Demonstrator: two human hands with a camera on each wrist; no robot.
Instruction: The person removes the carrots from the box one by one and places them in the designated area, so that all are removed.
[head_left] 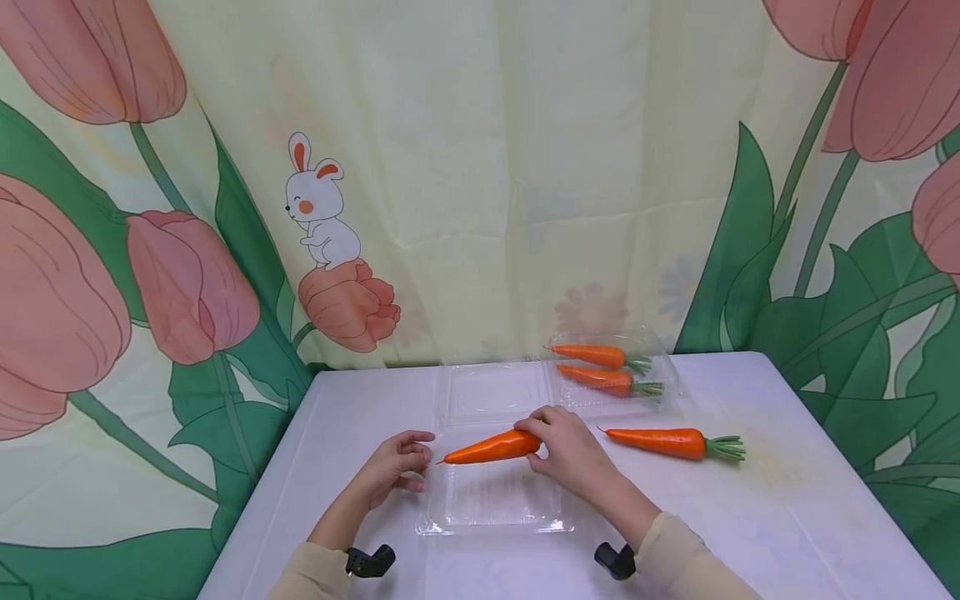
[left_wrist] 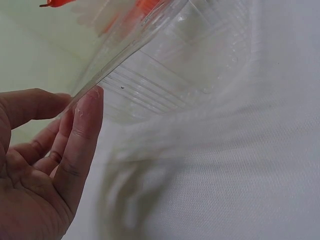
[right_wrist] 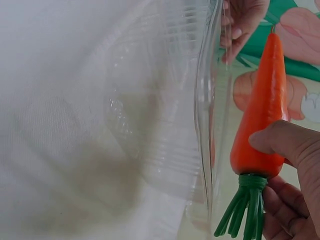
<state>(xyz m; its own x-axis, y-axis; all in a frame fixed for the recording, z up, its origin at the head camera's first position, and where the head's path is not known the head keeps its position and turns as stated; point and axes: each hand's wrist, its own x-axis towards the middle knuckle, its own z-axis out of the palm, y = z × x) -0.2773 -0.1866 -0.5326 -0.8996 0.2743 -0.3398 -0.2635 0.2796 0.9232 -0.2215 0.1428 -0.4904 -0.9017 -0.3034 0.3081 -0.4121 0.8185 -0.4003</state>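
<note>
My right hand (head_left: 570, 450) pinches an orange toy carrot (head_left: 487, 448) by its thick end, its tip pointing left over an open clear plastic box (head_left: 495, 527). In the right wrist view the thumb lies across the carrot (right_wrist: 265, 110), and its green stalks hang below the fingers. At the box's left side is my left hand (head_left: 393, 471). Its thumb and forefinger pinch the box's rim (left_wrist: 107, 70) in the left wrist view. The raised front rim stands above the white cloth there.
Behind, the box's lid (head_left: 495, 390) lies folded back. A second clear box (head_left: 663, 400) holding two carrots (head_left: 592, 356) stands at the back right. Another carrot (head_left: 660, 442) lies on the white table (head_left: 795, 517) to the right. A printed curtain (head_left: 465, 167) hangs behind the table.
</note>
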